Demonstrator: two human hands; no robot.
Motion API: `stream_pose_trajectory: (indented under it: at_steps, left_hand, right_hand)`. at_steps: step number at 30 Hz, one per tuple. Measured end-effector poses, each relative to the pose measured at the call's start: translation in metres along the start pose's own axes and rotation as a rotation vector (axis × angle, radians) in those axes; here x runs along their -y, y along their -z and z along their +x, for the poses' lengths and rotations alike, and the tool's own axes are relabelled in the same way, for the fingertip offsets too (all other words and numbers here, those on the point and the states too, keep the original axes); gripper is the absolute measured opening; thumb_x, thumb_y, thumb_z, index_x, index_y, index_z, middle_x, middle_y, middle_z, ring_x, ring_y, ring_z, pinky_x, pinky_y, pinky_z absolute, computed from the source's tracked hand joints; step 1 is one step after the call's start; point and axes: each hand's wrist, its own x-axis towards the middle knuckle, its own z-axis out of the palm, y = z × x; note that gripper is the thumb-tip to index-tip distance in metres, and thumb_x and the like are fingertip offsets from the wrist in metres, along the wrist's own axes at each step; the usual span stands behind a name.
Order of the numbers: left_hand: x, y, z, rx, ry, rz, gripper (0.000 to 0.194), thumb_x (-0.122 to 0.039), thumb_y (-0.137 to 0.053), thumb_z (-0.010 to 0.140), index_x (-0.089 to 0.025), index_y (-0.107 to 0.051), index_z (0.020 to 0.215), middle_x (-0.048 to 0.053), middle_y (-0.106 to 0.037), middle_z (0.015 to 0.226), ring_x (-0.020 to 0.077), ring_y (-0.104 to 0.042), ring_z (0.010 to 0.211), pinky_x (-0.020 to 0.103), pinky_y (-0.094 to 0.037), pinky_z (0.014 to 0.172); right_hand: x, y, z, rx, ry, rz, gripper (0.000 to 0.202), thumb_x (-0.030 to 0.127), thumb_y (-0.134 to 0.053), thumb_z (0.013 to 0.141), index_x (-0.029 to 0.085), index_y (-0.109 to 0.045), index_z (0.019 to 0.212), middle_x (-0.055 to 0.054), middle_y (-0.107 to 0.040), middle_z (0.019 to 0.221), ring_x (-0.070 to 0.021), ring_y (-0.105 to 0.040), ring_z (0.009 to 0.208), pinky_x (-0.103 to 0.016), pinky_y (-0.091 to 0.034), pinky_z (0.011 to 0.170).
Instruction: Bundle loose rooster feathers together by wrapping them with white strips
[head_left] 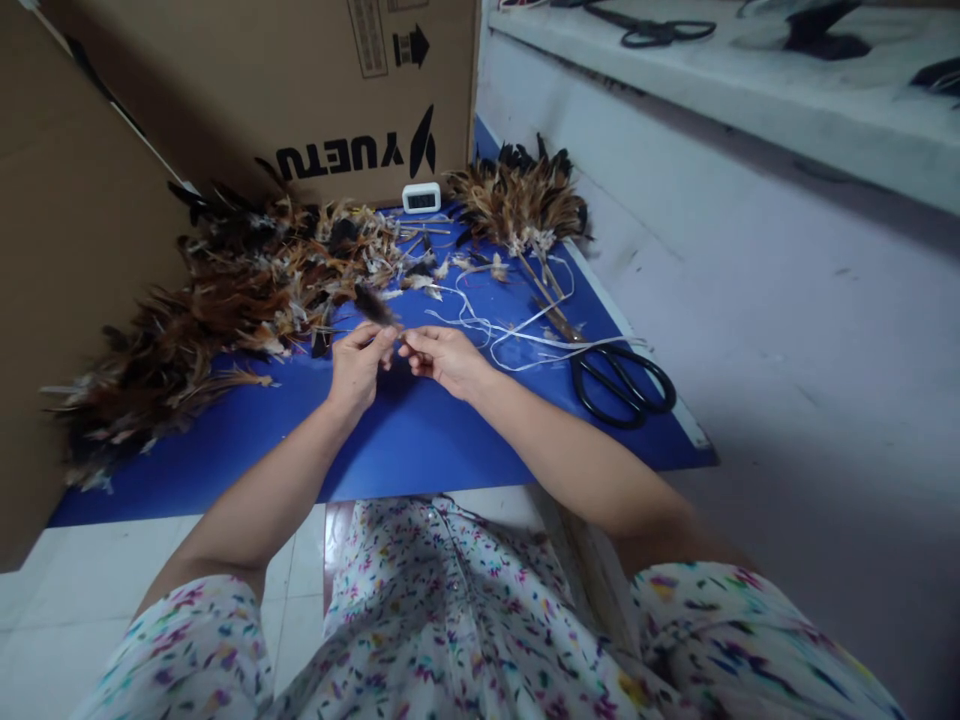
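A small dark feather [374, 305] points up and left from between my fingertips, over the front part of the blue table [442, 435]. My left hand [360, 365] is closed on it near its lower end. Close beside it, my right hand [444, 358] pinches at the feather's base, its other fingers curled. Left of my hands lies a long pile of brown and black feathers [247, 290]. White string [517, 335] lies loosely looped to the right, running toward black-handled scissors [622, 385].
A bundle of brown feathers on sticks [521, 195] lies at the back right. A small white digital clock [421, 198] stands before a cardboard box [247, 80]. Above right, a white shelf [735, 75] holds another pair of scissors [660, 32]. A wall borders the table's right edge.
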Motion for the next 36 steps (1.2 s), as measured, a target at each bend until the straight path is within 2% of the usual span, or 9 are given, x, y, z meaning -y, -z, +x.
stream_pose_trajectory:
  at_steps: [4,9,14,18,24,28,30,36]
  left_hand:
    - [-0.004,0.0,0.0,0.072,0.164,-0.099,0.027,-0.037,-0.082,0.067,-0.015,-0.069,0.073,-0.005,-0.047,0.051,0.0038,-0.037,0.044,0.016,-0.029,0.04]
    - [-0.008,0.004,0.002,0.125,0.335,-0.278,0.023,-0.03,-0.08,0.073,-0.014,-0.065,0.075,-0.005,-0.05,0.057,0.0014,-0.037,0.043,0.012,-0.028,0.039]
    - [-0.008,0.005,0.003,0.133,0.413,-0.394,0.02,-0.025,-0.081,0.073,-0.013,-0.065,0.073,-0.006,-0.049,0.056,0.0008,-0.037,0.042,0.011,-0.029,0.036]
    - [-0.007,0.004,0.004,0.144,0.448,-0.43,0.019,-0.024,-0.081,0.072,-0.012,-0.066,0.073,-0.005,-0.051,0.055,0.0008,-0.037,0.041,0.011,-0.029,0.035]
    - [-0.006,0.004,0.003,0.15,0.471,-0.429,0.018,-0.023,-0.082,0.071,-0.012,-0.068,0.073,-0.004,-0.051,0.055,0.001,-0.039,0.041,0.011,-0.029,0.035]
    - [-0.005,0.005,0.003,0.173,0.447,-0.389,0.025,-0.027,-0.086,0.065,-0.012,-0.068,0.073,-0.005,-0.051,0.055,0.0015,-0.039,0.043,0.012,-0.029,0.036]
    - [-0.004,0.006,0.005,0.172,0.39,-0.321,0.029,-0.031,-0.087,0.063,-0.013,-0.067,0.071,-0.005,-0.05,0.054,0.0022,-0.04,0.043,0.012,-0.029,0.037]
    - [0.002,0.014,0.011,0.149,-0.044,0.164,0.032,-0.043,-0.077,0.073,-0.016,-0.062,0.066,-0.002,-0.057,0.05,0.0084,-0.049,0.042,0.02,-0.039,0.041]
  right_hand:
    - [-0.002,0.003,0.001,0.054,0.064,-0.046,0.021,0.028,-0.08,0.07,0.016,-0.063,0.073,0.003,-0.065,0.066,-0.0044,-0.053,0.053,-0.018,-0.045,0.052]
    - [-0.003,0.005,0.004,0.127,0.229,-0.132,0.025,0.032,-0.08,0.067,0.018,-0.067,0.083,0.004,-0.065,0.067,-0.0054,-0.053,0.055,-0.019,-0.043,0.053]
    - [-0.001,0.004,0.006,0.098,0.395,-0.275,0.031,0.037,-0.081,0.062,0.016,-0.066,0.078,0.004,-0.063,0.064,-0.0053,-0.051,0.054,-0.021,-0.044,0.055]
    - [0.0,0.003,0.007,0.063,0.454,-0.375,0.038,0.047,-0.082,0.06,0.016,-0.064,0.075,0.004,-0.063,0.065,-0.0062,-0.05,0.055,-0.023,-0.046,0.056]
    - [-0.004,0.006,0.009,0.039,0.548,-0.51,0.037,0.05,-0.075,0.069,0.016,-0.064,0.075,0.002,-0.062,0.067,-0.008,-0.051,0.056,-0.025,-0.046,0.057]
    - [-0.007,0.01,0.013,0.035,0.619,-0.57,0.029,0.044,-0.07,0.076,0.016,-0.064,0.076,0.002,-0.062,0.068,-0.0078,-0.051,0.057,-0.024,-0.044,0.059]
    - [-0.008,0.012,0.014,0.03,0.615,-0.591,0.027,0.043,-0.07,0.076,0.016,-0.064,0.077,0.002,-0.062,0.069,-0.008,-0.051,0.059,-0.024,-0.044,0.06]
    - [-0.005,0.013,0.014,0.023,0.582,-0.53,0.033,0.041,-0.073,0.073,0.014,-0.067,0.092,0.0,-0.066,0.076,-0.0094,-0.055,0.062,-0.026,-0.047,0.064]
